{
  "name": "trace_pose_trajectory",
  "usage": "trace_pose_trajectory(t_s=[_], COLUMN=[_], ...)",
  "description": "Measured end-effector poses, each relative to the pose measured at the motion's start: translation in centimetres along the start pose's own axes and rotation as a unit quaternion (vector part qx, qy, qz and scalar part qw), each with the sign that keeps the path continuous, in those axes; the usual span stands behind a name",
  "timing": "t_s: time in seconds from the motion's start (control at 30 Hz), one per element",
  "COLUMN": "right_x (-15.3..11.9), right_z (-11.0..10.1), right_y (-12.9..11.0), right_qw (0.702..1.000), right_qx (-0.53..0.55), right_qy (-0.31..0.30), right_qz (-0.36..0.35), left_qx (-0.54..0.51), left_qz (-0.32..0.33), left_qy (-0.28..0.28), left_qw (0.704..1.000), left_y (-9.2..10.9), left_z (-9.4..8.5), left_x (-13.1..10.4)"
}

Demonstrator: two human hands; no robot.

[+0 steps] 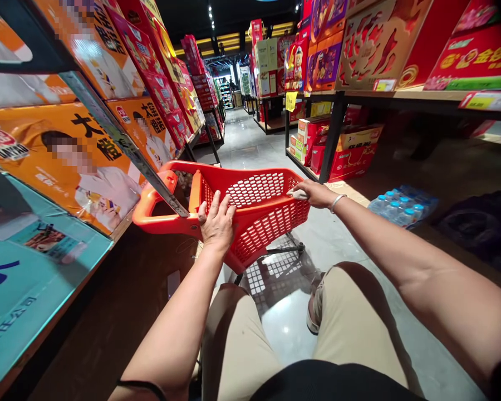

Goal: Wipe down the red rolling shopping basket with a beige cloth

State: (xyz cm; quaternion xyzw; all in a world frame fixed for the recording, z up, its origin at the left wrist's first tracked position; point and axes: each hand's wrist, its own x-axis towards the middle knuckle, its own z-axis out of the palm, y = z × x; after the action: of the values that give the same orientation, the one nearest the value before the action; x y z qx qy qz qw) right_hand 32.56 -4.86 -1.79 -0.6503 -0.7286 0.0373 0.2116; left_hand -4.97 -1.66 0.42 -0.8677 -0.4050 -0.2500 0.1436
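Red basket cart [254, 217] sits centre frame in the aisle; left hand [217, 223] is curled over its near rim, right hand [311, 193] pinches the right rim with fingers narrow around a small pale object I cannot identify. Likely risk: the cart's handle end at centre left is hard against the shelf edge [125, 147], so a push could snag it or knock the orange boxes [67, 161]. Bottled water pack [403, 206], lower right floor, narrows the aisle.
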Motion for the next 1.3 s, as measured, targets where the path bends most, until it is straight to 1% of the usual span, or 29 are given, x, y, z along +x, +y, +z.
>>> trace_pose_trajectory(t_s=[0.07, 0.1, 0.17, 0.23, 0.3, 0.37, 0.43, 0.5, 0.6, 0.7, 0.77, 0.8, 0.83, 0.9, 1.0, 1.07, 1.13, 1.2, 1.23, 1.3], right_x=[1.4, 2.3, 4.5, 6.8, 8.8, 10.0, 10.2, 9.5, 7.7, 5.6, 4.4, 4.0, 3.7, 3.6, 4.1, 4.4, 4.4, 3.9, 3.4, 2.1], right_z=[-0.2, -0.1, 0.4, 1.1, 1.6, 1.8, 1.3, 0.4, -1.3, -2.7, -2.9, -2.8, -2.5, -1.5, 1.1, 3.1, 4.8, 5.8, 6.1, 6.1], right_y=[-3.5, -5.7, -9.9, -13.5, -15.8, -16.6, -16.0, -14.2, -9.5, -4.2, -1.7, -1.0, -0.8, -1.6, -5.4, -8.3, -10.3, -10.7, -10.2, -8.2], right_qw=[0.998, 0.994, 0.976, 0.957, 0.943, 0.935, 0.932, 0.935, 0.945, 0.953, 0.959, 0.964, 0.97, 0.983, 0.989, 0.984, 0.978, 0.975, 0.975, 0.979], right_qx=[0.036, 0.06, 0.142, 0.208, 0.241, 0.254, 0.252, 0.227, 0.143, 0.066, 0.044, 0.036, 0.026, 0.005, 0.027, 0.065, 0.077, 0.072, 0.066, 0.058], right_qy=[-0.048, -0.075, -0.13, -0.168, -0.202, -0.23, -0.252, -0.271, -0.293, -0.291, -0.276, -0.26, -0.239, -0.182, -0.097, -0.037, 0.018, 0.054, 0.061, 0.055], right_qz=[-0.023, -0.05, -0.098, -0.113, -0.113, -0.095, -0.057, -0.016, 0.017, 0.051, 0.056, 0.043, 0.022, -0.03, -0.109, -0.162, -0.193, -0.204, -0.204, -0.185], left_qx=[-0.002, -0.002, 0.001, 0.005, 0.011, 0.014, 0.017, 0.018, 0.015, 0.01, 0.009, 0.009, 0.009, 0.007, 0.005, 0.009, 0.012, 0.008, 0.004, -0.009], left_qz=[0.002, 0.002, 0.003, 0.001, -0.004, -0.012, -0.019, -0.022, -0.026, -0.039, -0.04, -0.037, -0.032, -0.021, -0.011, -0.011, -0.012, -0.014, -0.013, -0.01], left_qy=[-0.002, -0.003, -0.003, -0.003, -0.004, -0.008, -0.014, -0.021, -0.031, -0.033, -0.028, -0.026, -0.024, -0.031, -0.055, -0.064, -0.062, -0.053, -0.049, -0.045], left_qw=[1.0, 1.0, 1.0, 1.0, 1.0, 1.0, 1.0, 0.999, 0.999, 0.999, 0.999, 0.999, 0.999, 0.999, 0.998, 0.998, 0.998, 0.998, 0.999, 0.999], left_y=[0.1, 0.1, 0.1, -0.1, -0.3, -0.5, -0.9, -1.3, -2.2, -3.5, -4.2, -4.4, -4.4, -4.2, -3.0, -2.3, -1.9, -2.0, -2.1, -2.3], left_z=[-0.1, -0.1, -0.2, -0.2, 0.0, 0.1, 0.3, 0.4, 0.5, 0.6, 0.7, 0.8, 0.8, 0.9, 1.5, 2.0, 2.6, 2.9, 3.0, 2.9], left_x=[0.1, 0.2, 0.2, 0.3, 0.2, 0.2, 0.2, 0.3, 0.3, 0.5, 0.7, 0.9, 1.0, 1.5, 2.2, 2.4, 2.3, 2.0, 1.8, 1.5])
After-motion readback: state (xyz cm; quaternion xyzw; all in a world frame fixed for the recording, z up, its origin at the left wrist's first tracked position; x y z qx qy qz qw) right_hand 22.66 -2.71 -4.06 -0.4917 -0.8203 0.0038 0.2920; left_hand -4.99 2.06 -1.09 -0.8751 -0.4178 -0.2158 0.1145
